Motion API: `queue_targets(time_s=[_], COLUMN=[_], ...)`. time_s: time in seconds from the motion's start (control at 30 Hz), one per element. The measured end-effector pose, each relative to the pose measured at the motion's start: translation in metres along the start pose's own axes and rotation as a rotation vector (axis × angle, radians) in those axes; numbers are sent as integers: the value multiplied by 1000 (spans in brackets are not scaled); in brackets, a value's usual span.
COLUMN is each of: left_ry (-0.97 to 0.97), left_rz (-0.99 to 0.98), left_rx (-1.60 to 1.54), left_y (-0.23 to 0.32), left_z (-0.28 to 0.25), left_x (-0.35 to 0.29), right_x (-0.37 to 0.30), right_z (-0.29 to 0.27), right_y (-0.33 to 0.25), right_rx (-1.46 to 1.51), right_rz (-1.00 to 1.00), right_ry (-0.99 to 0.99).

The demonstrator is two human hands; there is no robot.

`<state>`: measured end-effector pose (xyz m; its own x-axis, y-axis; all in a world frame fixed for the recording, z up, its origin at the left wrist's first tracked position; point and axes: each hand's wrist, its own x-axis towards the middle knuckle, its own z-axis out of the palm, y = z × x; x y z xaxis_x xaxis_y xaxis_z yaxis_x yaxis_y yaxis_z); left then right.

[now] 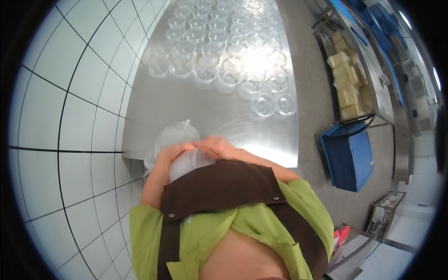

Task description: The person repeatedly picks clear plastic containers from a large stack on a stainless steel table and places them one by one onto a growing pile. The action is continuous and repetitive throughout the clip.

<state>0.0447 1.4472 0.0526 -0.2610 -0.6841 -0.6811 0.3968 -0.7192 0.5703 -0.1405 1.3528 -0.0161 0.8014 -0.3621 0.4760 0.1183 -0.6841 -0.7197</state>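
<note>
A stack of clear plastic cups [187, 167] is held at the near edge of a steel table [163, 102] by the left hand [176, 150] and right hand [221, 148], fingers [204, 143] closed together over its top, beside a crumpled plastic bag [175, 134], with rows of cups [229, 77] spread beyond.

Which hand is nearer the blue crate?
Right. The right hand is left of the crate; the left hand is farther left, nearer the tiled wall.
</note>
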Motion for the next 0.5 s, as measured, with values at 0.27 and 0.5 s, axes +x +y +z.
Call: queue_targets(time_s=[0.27, 0.5], left_ry=[-202, -582], left_rz=[39, -10], left_rx=[-55, 133], left_y=[29, 27], left_z=[-22, -55], left_x=[2, 49], right_x=[-2, -19], right_z=[7, -33], right_y=[-4, 79], right_rx=[135, 344], right_rz=[536, 1188], right_ry=[317, 867])
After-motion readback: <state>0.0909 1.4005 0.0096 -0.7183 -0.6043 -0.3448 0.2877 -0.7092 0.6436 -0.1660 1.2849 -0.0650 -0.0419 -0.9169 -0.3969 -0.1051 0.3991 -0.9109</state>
